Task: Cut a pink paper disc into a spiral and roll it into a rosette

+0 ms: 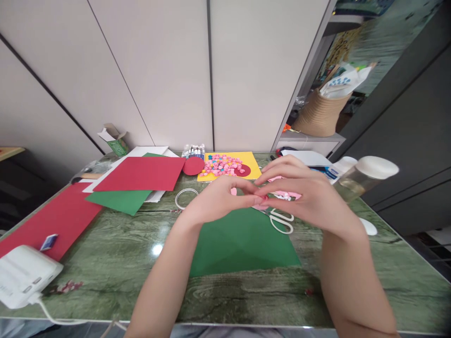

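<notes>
My left hand (225,197) and my right hand (299,190) meet above a green sheet (243,244). Thumb and fingers of both are pinched together at the tips around a small pink piece, seemingly paper, mostly hidden by the fingers. Scissors with white handles (282,220) lie just below my right hand, at the sheet's upper right edge. Pink paper scraps (287,194) show behind my fingers. Beyond the hands, a yellow sheet (254,162) bears a heap of small crumpled pink pieces (222,164), with a few blue and yellow ones, and a dark red circle (245,171).
Red sheet (144,173) and green sheet (120,201) overlap at the left. A red disc (193,165) lies beside the yellow sheet. The white charger (28,277) with its cable occupies the near left. A lidded clear container (366,176) stands right. Cabinet doors (162,70) rise behind.
</notes>
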Action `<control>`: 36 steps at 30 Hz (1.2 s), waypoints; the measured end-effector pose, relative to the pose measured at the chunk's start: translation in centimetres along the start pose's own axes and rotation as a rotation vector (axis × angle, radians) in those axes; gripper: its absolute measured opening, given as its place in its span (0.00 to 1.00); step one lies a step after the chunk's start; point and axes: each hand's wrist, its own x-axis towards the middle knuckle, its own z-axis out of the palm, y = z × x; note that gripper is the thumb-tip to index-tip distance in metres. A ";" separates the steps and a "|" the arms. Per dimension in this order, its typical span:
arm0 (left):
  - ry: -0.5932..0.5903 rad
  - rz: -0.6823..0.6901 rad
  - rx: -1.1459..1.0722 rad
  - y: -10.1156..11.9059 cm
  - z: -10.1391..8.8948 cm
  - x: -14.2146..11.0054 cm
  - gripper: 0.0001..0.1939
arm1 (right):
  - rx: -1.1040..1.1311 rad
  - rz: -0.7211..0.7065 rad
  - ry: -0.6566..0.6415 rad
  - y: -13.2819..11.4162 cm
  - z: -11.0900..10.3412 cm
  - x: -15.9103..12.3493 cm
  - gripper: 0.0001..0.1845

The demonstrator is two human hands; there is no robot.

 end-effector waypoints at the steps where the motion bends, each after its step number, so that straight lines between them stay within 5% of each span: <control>1: 0.038 0.002 -0.031 -0.1 0.2 0.1 0.10 | -0.028 0.009 0.040 0.1 0.1 0.0 0.03; 9: 0.160 0.064 -0.468 -0.8 1.8 1.3 0.09 | -0.200 -0.013 0.305 0.5 0.9 0.2 0.06; 15: 0.126 0.034 -0.424 -1.0 1.4 1.2 0.09 | -0.135 0.007 0.209 0.3 0.5 0.1 0.06; 26: -0.037 -0.012 0.014 -0.3 -0.1 0.0 0.13 | 0.072 -0.006 -0.056 0.2 0.0 0.0 0.04; 31: 0.080 -0.035 -0.030 -0.6 0.5 0.4 0.12 | -0.009 0.011 0.038 0.2 0.0 0.1 0.04; 36: 0.153 0.061 -0.393 -1.2 1.7 1.3 0.11 | -0.177 -0.003 0.203 0.2 0.4 0.2 0.05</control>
